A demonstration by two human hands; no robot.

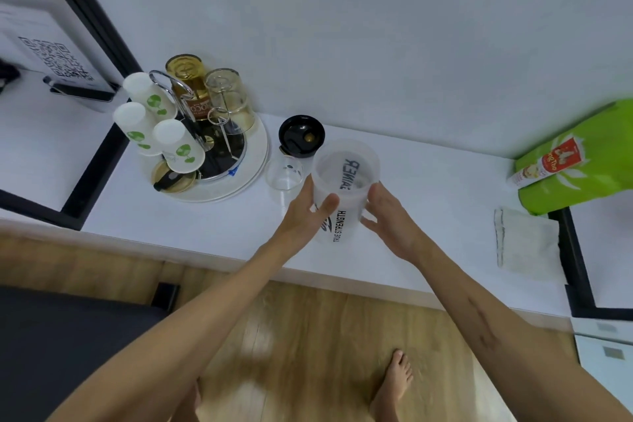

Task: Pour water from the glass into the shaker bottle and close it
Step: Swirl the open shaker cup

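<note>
A translucent shaker bottle [346,178] with black lettering stands open-topped on the white counter [205,226], in the middle of the head view. My left hand [305,212] wraps its left side, thumb across the front. My right hand [390,223] cups its right side, thumb near the rim and fingers lower down. A clear glass [284,176] stands upright just left of the bottle, behind my left fingers; whether it holds water I cannot tell. The bottle's black lid [301,136] lies upside down behind the glass, near the wall.
A round white tray [253,168] at the left carries a wire rack with upturned paper cups and glasses. A folded white cloth [525,240] and a green bag [579,161] lie at the right. The counter's front edge runs below my wrists, with wooden floor beneath.
</note>
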